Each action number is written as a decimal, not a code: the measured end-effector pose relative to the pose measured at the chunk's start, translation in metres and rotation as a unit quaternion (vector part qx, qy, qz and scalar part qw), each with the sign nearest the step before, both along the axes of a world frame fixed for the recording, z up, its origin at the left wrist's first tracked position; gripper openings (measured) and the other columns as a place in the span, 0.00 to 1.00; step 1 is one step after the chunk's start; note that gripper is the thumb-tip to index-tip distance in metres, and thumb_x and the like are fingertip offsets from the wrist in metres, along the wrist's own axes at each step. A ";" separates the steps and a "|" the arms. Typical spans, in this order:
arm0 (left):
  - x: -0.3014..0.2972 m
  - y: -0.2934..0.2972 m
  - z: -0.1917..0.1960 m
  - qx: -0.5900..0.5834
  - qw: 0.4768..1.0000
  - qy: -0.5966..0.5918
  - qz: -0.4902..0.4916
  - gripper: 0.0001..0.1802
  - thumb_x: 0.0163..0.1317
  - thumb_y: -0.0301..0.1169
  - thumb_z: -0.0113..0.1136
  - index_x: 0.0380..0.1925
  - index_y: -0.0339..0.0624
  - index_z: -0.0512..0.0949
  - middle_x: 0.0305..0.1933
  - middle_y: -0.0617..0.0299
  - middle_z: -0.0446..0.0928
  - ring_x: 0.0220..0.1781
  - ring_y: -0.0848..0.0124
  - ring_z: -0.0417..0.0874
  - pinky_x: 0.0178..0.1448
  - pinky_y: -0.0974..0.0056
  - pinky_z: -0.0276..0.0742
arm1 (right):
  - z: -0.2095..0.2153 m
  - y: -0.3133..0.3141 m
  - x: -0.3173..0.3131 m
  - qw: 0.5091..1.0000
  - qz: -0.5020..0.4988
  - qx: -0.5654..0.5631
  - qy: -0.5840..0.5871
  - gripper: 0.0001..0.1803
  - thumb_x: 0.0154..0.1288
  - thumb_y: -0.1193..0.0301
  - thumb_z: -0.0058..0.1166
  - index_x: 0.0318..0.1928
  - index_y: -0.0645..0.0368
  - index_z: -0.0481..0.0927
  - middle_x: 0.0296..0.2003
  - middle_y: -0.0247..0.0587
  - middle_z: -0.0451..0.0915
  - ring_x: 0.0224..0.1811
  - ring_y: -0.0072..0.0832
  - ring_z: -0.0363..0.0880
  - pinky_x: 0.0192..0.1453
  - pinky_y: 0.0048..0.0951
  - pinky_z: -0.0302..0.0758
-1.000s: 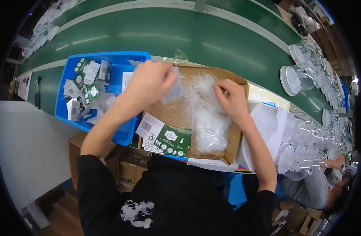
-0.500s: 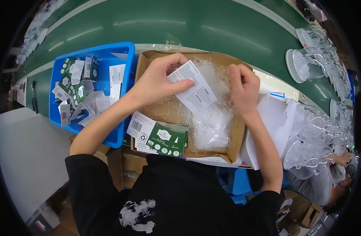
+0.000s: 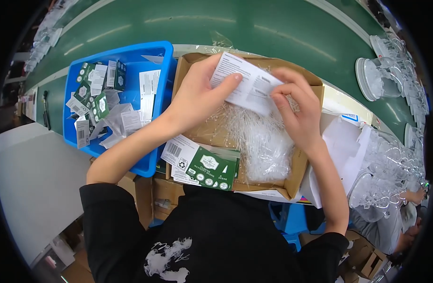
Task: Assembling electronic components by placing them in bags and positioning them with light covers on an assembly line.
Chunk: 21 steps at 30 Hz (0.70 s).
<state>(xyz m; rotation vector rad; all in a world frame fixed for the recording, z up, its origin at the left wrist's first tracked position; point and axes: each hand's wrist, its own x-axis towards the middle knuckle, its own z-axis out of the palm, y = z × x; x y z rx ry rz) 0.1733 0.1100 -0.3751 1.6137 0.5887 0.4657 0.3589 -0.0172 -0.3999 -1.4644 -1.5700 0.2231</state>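
My left hand grips a white printed card over the cardboard tray, thumb on its face and fingers behind. At the card's right end my right hand is closed in a pinch on a thin, clear plastic strand, slightly blurred. Below both hands, a heap of clear plastic strands fills the right part of the cardboard tray. Green and white cards lie stacked across the tray's near left corner.
Left of the tray stands a blue bin holding several tagged cards. Clear domed jars line the right side of the green table. White paper lies beside the tray. Another person's arm shows at far right.
My right hand has moved from the tray's far right edge leftward to the card, its fingers now at the card's end. The left hand has turned the card flatter. The whole view has shifted slightly.
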 end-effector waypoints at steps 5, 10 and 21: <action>-0.001 -0.004 0.005 0.151 0.987 0.032 -0.043 0.20 0.68 0.29 0.53 0.57 0.31 0.70 0.51 0.53 0.79 0.51 0.67 0.80 0.55 0.66 0.75 | -0.001 -0.007 -0.003 0.989 0.020 -0.093 0.111 0.04 0.61 0.78 0.60 0.36 0.66 0.81 0.35 0.41 0.82 0.32 0.25 0.79 0.36 0.22 0.75; -0.005 -0.013 -0.007 0.108 0.977 0.006 -0.182 0.39 0.71 0.53 0.38 0.69 0.29 0.56 0.75 0.47 0.54 0.78 0.63 0.48 0.78 0.56 0.41 | -0.002 -0.008 -0.003 0.977 -0.010 -0.092 0.192 0.04 0.60 0.78 0.61 0.35 0.66 0.82 0.33 0.40 0.83 0.32 0.24 0.80 0.36 0.21 0.76; -0.001 -0.008 -0.002 -0.191 0.964 0.044 -0.181 0.28 0.62 0.23 0.57 0.63 0.37 0.65 0.43 0.53 0.80 0.44 0.74 0.82 0.49 0.69 0.79 | -0.005 -0.007 -0.005 0.982 0.040 -0.073 0.167 0.03 0.59 0.77 0.61 0.34 0.64 0.83 0.33 0.40 0.84 0.34 0.26 0.82 0.37 0.23 0.76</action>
